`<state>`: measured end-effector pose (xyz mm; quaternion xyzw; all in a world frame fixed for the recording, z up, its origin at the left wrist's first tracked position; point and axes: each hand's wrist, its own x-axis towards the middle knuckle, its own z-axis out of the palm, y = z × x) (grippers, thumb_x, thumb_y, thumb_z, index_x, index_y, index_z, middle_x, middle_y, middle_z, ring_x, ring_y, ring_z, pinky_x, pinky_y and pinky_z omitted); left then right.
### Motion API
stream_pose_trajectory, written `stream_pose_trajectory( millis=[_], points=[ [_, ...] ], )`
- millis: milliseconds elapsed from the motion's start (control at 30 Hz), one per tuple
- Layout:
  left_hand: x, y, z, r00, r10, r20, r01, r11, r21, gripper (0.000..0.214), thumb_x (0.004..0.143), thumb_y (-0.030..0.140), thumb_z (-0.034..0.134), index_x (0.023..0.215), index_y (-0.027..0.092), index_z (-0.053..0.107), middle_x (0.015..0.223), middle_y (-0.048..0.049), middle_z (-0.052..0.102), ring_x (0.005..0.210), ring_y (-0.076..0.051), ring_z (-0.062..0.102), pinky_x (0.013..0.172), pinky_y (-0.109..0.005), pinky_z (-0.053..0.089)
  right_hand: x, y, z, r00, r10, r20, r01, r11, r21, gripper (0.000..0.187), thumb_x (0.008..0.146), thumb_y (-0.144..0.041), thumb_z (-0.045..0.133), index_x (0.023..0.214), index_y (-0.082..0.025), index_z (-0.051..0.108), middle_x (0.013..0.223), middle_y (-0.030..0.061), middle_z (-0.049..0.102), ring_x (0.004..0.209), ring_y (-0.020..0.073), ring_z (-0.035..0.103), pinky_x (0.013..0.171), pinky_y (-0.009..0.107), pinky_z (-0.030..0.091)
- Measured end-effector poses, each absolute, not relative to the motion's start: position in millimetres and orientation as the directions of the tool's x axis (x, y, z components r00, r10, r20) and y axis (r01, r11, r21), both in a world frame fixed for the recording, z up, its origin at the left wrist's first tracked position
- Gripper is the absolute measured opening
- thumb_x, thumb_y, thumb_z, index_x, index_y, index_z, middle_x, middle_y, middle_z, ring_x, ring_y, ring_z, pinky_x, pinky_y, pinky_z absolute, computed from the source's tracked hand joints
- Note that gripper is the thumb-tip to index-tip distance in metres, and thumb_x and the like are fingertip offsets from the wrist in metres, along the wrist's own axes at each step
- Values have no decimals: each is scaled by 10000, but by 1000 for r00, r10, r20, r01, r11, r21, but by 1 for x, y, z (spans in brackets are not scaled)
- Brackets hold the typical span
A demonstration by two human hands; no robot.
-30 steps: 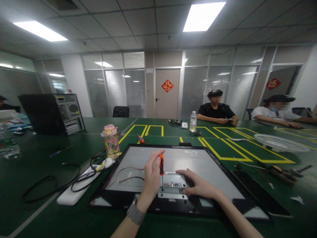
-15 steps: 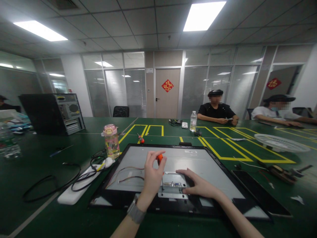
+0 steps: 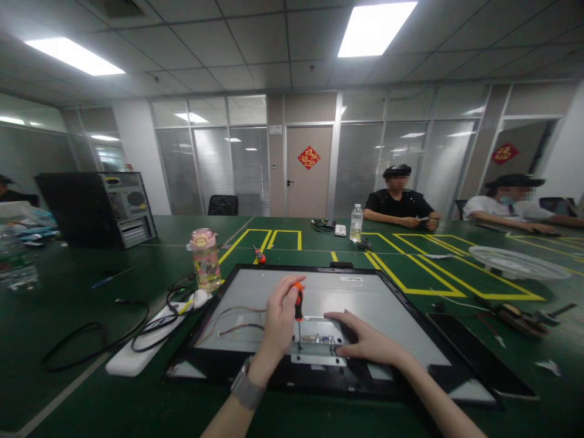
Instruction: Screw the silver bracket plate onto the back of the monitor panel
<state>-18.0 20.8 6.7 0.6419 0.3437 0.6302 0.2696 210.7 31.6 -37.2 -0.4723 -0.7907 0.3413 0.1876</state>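
Observation:
A flat display panel point(image 3: 365, 298) with a black frame lies on the table before me, its grey metal back facing up. My left hand point(image 3: 281, 310) has its fingers closed around the handle of an orange and black screwdriver point(image 3: 299, 304). The screwdriver stands upright, its tip down at a metal bracket point(image 3: 314, 360) near the panel's close edge. My right hand point(image 3: 365, 340) rests beside the bracket, fingers spread, thumb at the bracket's right side. Thin wires point(image 3: 241, 327) run across the panel to the left of my left hand.
To the left are a white power strip point(image 3: 141, 347) with black cables, a pink-lidded bottle point(image 3: 205, 261) and an open computer case point(image 3: 95, 207). A second screwdriver point(image 3: 260, 255) lies behind the panel. On the right is a dark flat slab point(image 3: 479, 353). Two people sit across the table.
My left hand has turned slightly around the screwdriver's handle, leaving more of the handle in view. The right hand and the panel stay where they were.

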Motion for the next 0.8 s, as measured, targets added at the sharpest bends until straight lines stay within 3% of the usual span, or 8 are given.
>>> stream_pose_trajectory(
  millis=[167,300,400,467,600,733,800],
  points=[
    [-29,24,15,58,765,642,143,-643,753,253,847,324,584,1033,186,685,921,-56,578,847,-188,602,774,-309,493,211,32,-37,-480,877,-34,626,316,-713,779,686,-390,714,1396,-227,438,1485,84,399,1433,340,172,1170,489,128],
    [-37,24,24,235,773,590,54,-616,786,302,889,311,486,1100,185,662,936,-70,616,908,-207,609,830,-341,490,210,30,-35,-477,878,-42,635,311,-708,778,687,-379,711,1398,-224,435,1489,89,394,1433,339,172,1168,490,134],
    [-40,22,28,226,800,556,110,-588,801,277,829,297,583,1069,190,669,900,-51,602,810,-179,609,766,-316,506,209,28,-31,-482,875,-40,632,315,-708,774,686,-369,708,1397,-233,436,1489,90,395,1429,342,189,1166,502,133],
    [-44,21,30,228,790,569,164,-607,778,274,799,272,623,1059,204,675,965,-57,589,867,-182,604,790,-310,498,208,28,-30,-476,878,-46,634,306,-711,777,682,-375,710,1397,-239,438,1492,88,392,1430,348,182,1164,509,136],
    [-54,21,34,428,777,462,56,-533,844,416,839,259,568,1253,228,561,1117,-98,598,989,-213,607,808,-333,512,210,29,-33,-464,884,-59,641,289,-711,791,674,-374,715,1399,-229,435,1497,89,384,1435,348,155,1165,494,138],
    [-60,24,32,335,830,445,176,-520,836,461,775,230,648,1229,206,579,935,-50,634,817,-176,631,808,-352,518,211,32,-37,-470,881,-59,644,296,-706,803,678,-381,718,1408,-221,421,1501,91,374,1437,341,154,1170,477,126],
    [-61,25,29,325,826,460,206,-536,819,490,763,215,654,1245,223,564,970,-50,621,836,-177,629,791,-338,529,211,32,-38,-471,880,-52,638,300,-710,798,682,-397,717,1405,-227,425,1500,89,377,1439,342,144,1170,477,123]
  ],
)
